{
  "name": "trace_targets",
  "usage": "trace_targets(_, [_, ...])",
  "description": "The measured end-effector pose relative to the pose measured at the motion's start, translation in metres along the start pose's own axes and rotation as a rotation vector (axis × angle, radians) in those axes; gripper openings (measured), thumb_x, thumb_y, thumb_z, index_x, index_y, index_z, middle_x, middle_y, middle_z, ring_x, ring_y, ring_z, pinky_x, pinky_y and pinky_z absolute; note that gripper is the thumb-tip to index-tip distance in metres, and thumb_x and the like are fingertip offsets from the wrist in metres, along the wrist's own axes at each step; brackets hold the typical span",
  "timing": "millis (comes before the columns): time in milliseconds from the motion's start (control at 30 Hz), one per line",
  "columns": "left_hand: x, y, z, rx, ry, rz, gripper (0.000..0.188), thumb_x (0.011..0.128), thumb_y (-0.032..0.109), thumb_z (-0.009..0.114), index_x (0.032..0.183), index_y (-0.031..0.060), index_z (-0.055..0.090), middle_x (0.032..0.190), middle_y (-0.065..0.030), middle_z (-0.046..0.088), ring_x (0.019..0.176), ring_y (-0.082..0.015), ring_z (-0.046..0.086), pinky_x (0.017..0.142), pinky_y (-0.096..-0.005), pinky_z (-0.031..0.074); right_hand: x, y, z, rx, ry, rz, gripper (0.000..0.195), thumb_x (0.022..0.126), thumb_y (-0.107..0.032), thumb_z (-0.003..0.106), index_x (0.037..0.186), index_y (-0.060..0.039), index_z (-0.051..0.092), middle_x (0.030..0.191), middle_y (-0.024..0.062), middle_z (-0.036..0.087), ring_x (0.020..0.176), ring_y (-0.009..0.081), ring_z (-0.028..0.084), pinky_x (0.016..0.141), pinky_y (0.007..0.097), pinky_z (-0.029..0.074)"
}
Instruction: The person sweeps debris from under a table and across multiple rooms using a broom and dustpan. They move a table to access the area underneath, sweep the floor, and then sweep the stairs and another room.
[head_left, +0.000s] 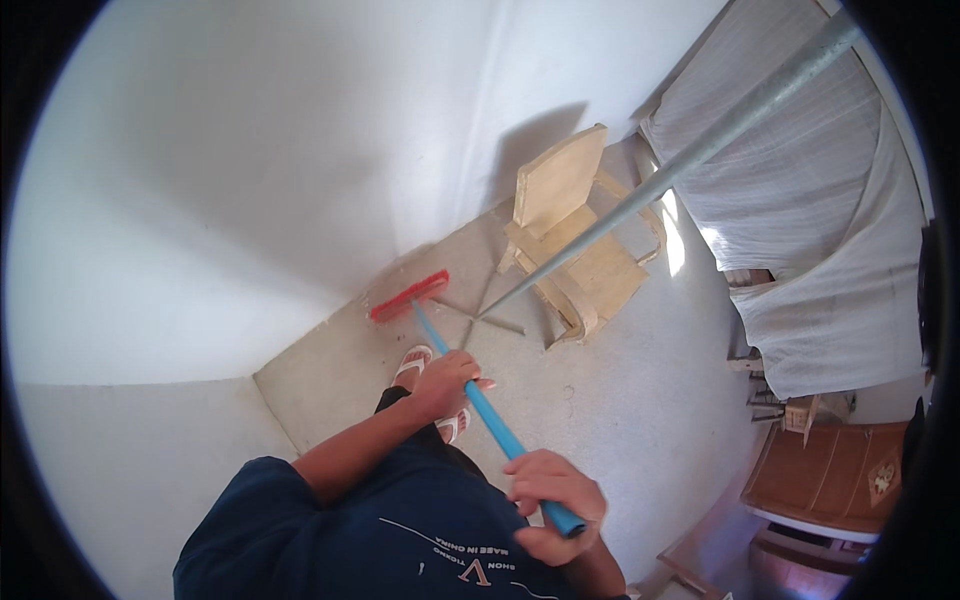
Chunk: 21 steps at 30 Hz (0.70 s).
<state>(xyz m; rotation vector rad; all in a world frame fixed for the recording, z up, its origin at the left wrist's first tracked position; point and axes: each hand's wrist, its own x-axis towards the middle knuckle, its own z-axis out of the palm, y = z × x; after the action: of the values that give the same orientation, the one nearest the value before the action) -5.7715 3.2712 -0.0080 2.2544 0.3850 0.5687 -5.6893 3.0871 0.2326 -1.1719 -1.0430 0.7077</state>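
A push broom with a blue handle (491, 414) runs slantwise in front of me. Its red bristle head (410, 297) rests on the floor, close to the foot of the white wall. My left hand (448, 381) grips the handle about midway along. Around the top end, near my body, my right hand (559, 504) is closed, and the open tube end shows past the fingers. The broom head lies just left of a pole stand's crossed metal feet (474, 319).
A grey metal pole (637, 199) rises from those feet towards the upper right. Behind it stands a pale wooden armchair (566, 240) near the wall. White cloth (795, 165) hangs at the right. Brown furniture (825, 472) is lower right. My sandalled foot (412, 364) is near the broom.
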Motion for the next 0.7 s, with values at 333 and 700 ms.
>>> trace_targets(333, [0.091, -0.105, 0.055, -0.018, -0.311, 0.074, 0.031, 0.086, 0.037, 0.072, 0.077, 0.0084, 0.063, 0.085, -0.0125, 0.063, 0.088, -0.0382, 0.063, 0.073, -0.0485, 0.049, 0.027, 0.084, 0.023, -0.518, 0.158, -0.097, 0.02, 0.081, 0.009, 0.066, 0.099, 0.0011, 0.068, 0.083, 0.0119, 0.067, 0.079, 0.0269, 0.067, 0.098, 0.0489, 0.054])
trace_targets(700, [0.019, -0.11, 0.04, -0.1, -0.173, -0.145, 0.023, 0.085, 0.028, 0.069, 0.076, 0.0082, 0.062, 0.086, -0.013, 0.064, 0.086, -0.0377, 0.062, 0.073, -0.0483, 0.05, 0.035, 0.083, 0.036, -0.399, -0.057, -0.121, 0.026, 0.075, 0.014, 0.061, 0.095, 0.0005, 0.071, 0.08, 0.013, 0.066, 0.077, 0.03, 0.067, 0.083, 0.0435, 0.058])
